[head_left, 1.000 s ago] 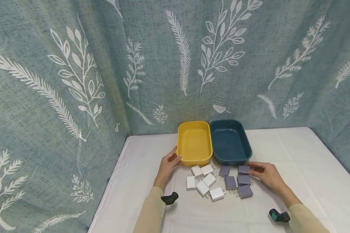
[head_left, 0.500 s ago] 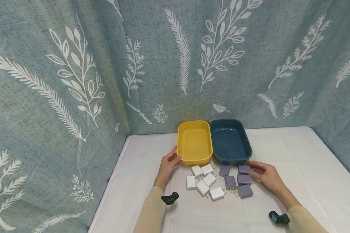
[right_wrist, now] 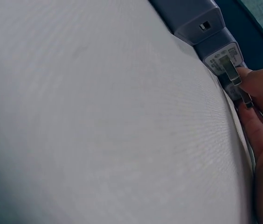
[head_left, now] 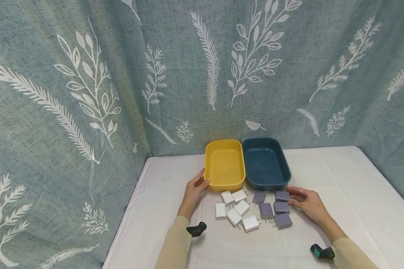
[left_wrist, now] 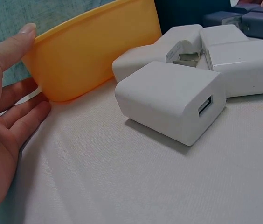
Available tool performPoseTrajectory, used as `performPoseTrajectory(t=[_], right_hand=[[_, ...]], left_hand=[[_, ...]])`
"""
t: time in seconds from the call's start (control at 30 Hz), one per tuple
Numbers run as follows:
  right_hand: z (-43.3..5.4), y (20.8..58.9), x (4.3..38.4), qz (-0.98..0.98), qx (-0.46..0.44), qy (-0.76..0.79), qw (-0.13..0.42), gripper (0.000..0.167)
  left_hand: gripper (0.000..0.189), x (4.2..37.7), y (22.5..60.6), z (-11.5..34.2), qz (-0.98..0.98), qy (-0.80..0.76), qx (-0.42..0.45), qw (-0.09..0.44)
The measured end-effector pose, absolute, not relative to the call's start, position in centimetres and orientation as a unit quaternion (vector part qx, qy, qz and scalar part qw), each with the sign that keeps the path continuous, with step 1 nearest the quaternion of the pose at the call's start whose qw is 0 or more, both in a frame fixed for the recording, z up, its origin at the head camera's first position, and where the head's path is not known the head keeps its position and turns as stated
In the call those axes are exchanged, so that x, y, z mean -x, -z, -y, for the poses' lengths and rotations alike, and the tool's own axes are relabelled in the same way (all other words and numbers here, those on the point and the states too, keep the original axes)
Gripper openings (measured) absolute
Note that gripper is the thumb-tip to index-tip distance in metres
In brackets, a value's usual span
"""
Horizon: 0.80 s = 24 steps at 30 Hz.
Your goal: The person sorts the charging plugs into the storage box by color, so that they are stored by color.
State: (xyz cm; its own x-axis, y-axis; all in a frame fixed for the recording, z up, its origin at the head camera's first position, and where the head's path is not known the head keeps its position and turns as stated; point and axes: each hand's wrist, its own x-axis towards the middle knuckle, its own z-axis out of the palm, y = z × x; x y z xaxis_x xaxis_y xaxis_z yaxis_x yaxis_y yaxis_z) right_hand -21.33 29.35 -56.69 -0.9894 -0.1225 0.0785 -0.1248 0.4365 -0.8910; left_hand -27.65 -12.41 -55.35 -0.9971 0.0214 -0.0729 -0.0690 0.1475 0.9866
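On my head feed I have six white adapters [head_left: 233, 217] in a loose cluster on the table, with five gray-purple adapters [head_left: 266, 210] just to their right, all lying flat. Just beyond them stand two trays, side by side: a yellow tray [head_left: 225, 164] above the white group and a dark blue tray [head_left: 265, 164] above the purple one. The left hand [head_left: 191, 192] rests against the yellow tray's near left corner, thumb up by the rim and fingers low on the wall, spread apart rather than clamped. The right hand [head_left: 309, 201] is beside the purple group near the blue tray's corner, thumb and fingers apart at the pronged end of one adapter; whether they touch it, I can't tell. Both arms wear pale sleeves [head_left: 175, 243]. Under everything I see a white cloth [head_left: 242, 250], finely woven up close, with faint folds toward the right. A blue-green curtain [head_left: 178, 86] printed with white leaves and fronds hangs behind the table and along both sides.
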Motion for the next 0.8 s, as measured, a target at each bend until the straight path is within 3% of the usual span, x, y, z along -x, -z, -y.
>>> performPoseTrajectory(t=[0.8], right_hand=[[-29.79,56.49,20.87,0.834,-0.046,-0.550,-0.001,0.057]], left_hand=[[0.061,27.62,55.42,12.37,-0.760,-0.649,0.017,0.030]])
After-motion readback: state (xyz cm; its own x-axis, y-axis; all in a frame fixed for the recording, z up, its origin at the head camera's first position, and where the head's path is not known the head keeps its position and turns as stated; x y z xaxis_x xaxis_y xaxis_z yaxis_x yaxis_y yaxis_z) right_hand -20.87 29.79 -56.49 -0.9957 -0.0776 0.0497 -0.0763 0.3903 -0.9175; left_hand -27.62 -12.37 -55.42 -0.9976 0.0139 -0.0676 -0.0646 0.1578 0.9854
